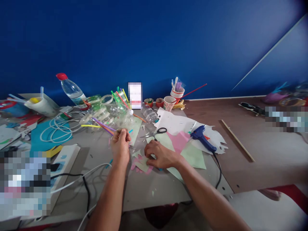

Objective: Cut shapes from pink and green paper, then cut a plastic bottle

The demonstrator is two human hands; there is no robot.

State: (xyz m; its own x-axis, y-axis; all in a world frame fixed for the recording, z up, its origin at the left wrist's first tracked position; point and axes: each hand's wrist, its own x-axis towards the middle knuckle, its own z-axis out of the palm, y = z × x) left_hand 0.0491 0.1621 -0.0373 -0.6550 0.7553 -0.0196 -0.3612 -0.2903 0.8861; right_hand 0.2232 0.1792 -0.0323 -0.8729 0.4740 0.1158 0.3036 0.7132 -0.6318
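My left hand [121,141] is raised over the table with thumb and fingers pinched together; what lies between them is hidden. A purple straw [99,123] and an orange one run up to it from behind, and I cannot tell if they touch it. Lower and to the right, my right hand [160,154] has bent fingers, with a gap between thumb and forefinger. Its fingertips touch a pale green paper scrap [142,165] lying over pink paper pieces [134,165]. Black-handled scissors [161,131] lie just beyond that hand, partly covered by it.
A blue glue gun [203,138] rests on torn white paper [168,120] at the right, its cord trailing forward. Plastic bottle pieces [101,114], a coiled white cable [57,130] and a power strip [64,160] crowd the left. Paper cups [169,103] and a phone [135,95] stand behind.
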